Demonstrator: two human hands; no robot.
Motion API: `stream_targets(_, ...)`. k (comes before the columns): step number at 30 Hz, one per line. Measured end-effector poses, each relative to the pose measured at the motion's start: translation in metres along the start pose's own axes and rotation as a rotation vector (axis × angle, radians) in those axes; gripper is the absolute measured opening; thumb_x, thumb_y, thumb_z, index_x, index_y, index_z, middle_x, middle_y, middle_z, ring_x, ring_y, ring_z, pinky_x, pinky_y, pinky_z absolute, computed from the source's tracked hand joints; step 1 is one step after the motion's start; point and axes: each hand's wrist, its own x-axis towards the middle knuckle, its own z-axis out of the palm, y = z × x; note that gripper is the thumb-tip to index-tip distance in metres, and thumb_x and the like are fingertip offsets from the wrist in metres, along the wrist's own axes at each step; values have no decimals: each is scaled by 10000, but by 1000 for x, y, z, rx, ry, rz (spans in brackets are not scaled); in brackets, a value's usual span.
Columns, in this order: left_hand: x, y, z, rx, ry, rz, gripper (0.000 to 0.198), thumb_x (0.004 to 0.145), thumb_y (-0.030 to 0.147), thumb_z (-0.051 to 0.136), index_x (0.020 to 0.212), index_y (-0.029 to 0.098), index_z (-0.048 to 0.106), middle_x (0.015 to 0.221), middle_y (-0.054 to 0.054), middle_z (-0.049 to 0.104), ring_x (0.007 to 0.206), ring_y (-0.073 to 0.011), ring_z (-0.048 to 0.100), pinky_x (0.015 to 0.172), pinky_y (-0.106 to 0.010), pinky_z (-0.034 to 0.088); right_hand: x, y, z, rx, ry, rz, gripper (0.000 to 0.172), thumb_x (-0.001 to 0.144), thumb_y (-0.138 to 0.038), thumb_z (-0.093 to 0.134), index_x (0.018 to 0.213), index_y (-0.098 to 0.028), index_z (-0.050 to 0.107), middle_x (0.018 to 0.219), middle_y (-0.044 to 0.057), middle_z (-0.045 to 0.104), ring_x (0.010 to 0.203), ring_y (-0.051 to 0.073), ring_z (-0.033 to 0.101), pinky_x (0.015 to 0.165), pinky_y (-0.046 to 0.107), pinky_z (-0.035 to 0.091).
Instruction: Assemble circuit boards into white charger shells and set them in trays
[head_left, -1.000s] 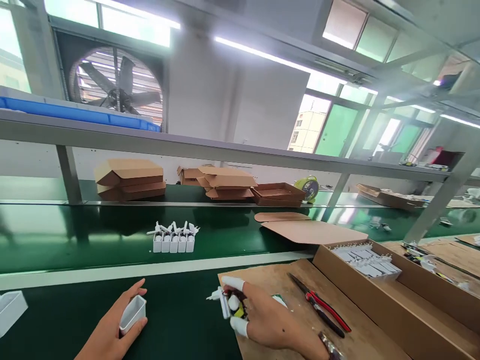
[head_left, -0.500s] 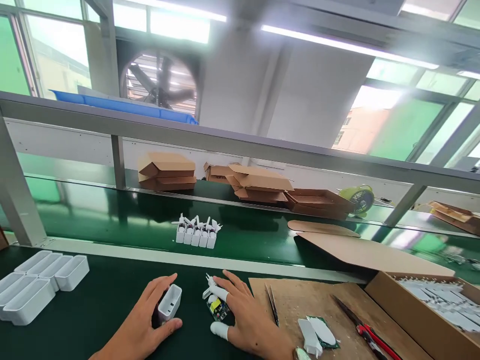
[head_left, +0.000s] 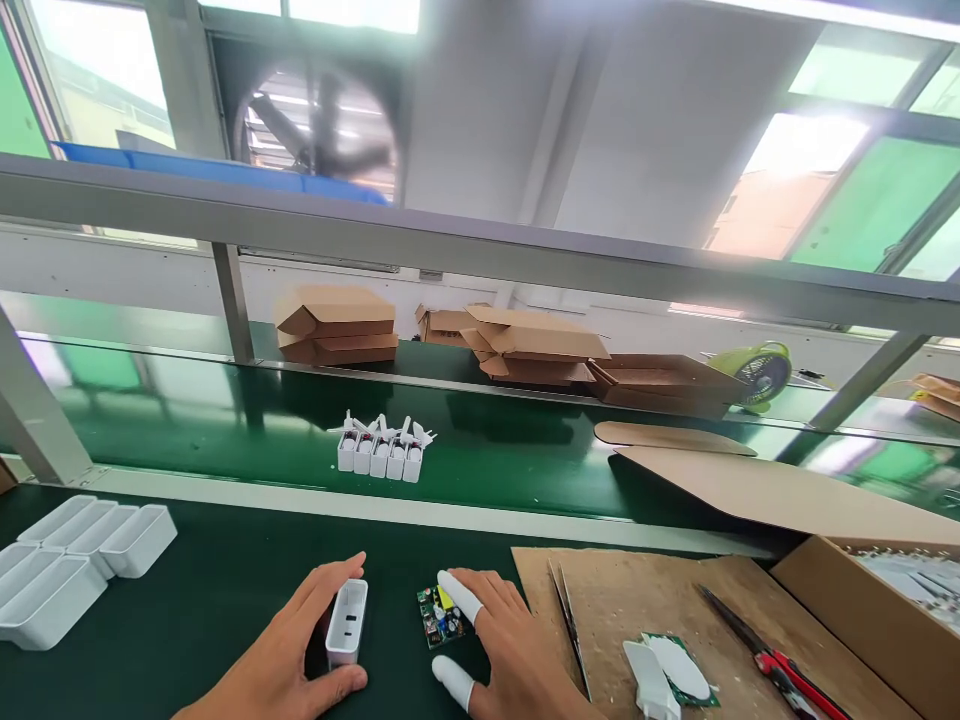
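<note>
My left hand (head_left: 289, 640) is closed around a small white plastic housing (head_left: 346, 620), with the thumb at its near end and the fingers at its far end. Its open side faces up, and slots show in its floor. My right hand (head_left: 506, 640) has white covers on the thumb and index finger, which are spread apart. The index fingertip is over the edge of a small circuit board (head_left: 437, 617) with a yellow part. Whether it touches the board I cannot tell. The board lies on the green surface between my hands.
White housings (head_left: 60, 600) stand at the left. Several filled ones (head_left: 379, 455) sit in a row on the green belt (head_left: 247, 440). Tweezers (head_left: 570, 630), red-handled cutters (head_left: 772, 655) and a board with white pieces (head_left: 671, 670) lie on brown cardboard (head_left: 600, 580). A carton (head_left: 862, 620) is at the right.
A white pronged piece beside the circuit board no longer shows there, and the board appears turned. The housing stands more upright in my left hand. The whole view has shifted slightly.
</note>
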Motion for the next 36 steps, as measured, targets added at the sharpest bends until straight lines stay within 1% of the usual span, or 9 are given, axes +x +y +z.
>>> stream_targets(4,0,-3,-1,-21,-13,-7,866,852,309,772,1615,409,374,1582,-78,551,1331,-345,627,1101,-448,568,0,8,3,18,-12,-10,731,862,-150,579,1575,-65,442,1608,225,499,1547,406,370,1239,649,393)
stream_targets(7,0,-1,-2,-29,-50,-42,883,857,318,758,1619,448,332,1600,-67,519,1228,-316,676,1036,-438,606,1,18,10,70,54,-29,662,874,-112,543,1534,-97,491,1435,220,623,1402,367,539,1143,587,518)
stream_targets(10,0,4,-5,-40,-42,-22,868,874,376,768,1624,413,331,1618,-91,497,1353,-357,602,1121,-489,549,2,18,14,84,201,-92,646,840,-73,544,1482,-136,500,1249,176,661,1169,311,647,992,518,607)
stream_targets(15,-4,7,-11,-50,-131,8,892,895,379,733,1652,393,260,1679,-92,426,1540,-379,421,1257,-584,382,1,-9,1,163,337,-181,534,841,-82,554,1350,-224,481,1238,130,599,1124,269,639,928,436,624)
stream_targets(19,1,4,-6,-46,-85,-11,845,907,307,678,1643,372,269,1607,-88,516,1492,-328,492,1269,-538,380,-2,-28,-7,206,385,-202,625,875,-118,560,1454,-278,387,1270,122,564,1122,254,660,858,369,645)
stream_targets(23,7,2,-1,51,51,-50,775,898,345,721,1597,329,387,1393,-95,625,1193,-293,667,1068,-442,560,-1,-27,1,166,505,-207,714,918,-105,506,1556,-310,258,1330,133,563,1205,274,651,976,442,627)
stream_targets(28,2,3,0,-59,-109,-12,999,782,459,875,1622,372,342,1418,-103,603,912,-233,678,796,-359,606,2,-16,20,450,502,-56,534,949,-160,513,1450,-322,427,1333,101,531,1075,211,705,878,333,663)
stream_targets(32,0,9,4,-124,-172,-60,735,796,438,842,1468,353,557,1346,-72,689,1061,-287,709,940,-392,597,-1,-20,27,636,483,-55,538,932,-187,556,1446,-327,477,1383,101,527,1092,210,709,877,292,655)
stream_targets(36,5,11,7,18,-29,81,603,834,329,821,1404,329,625,1306,-85,704,1220,-331,643,1062,-453,559,-6,-36,28,650,473,-202,580,932,-172,576,1464,-379,472,1393,98,569,1186,255,682,995,355,614)
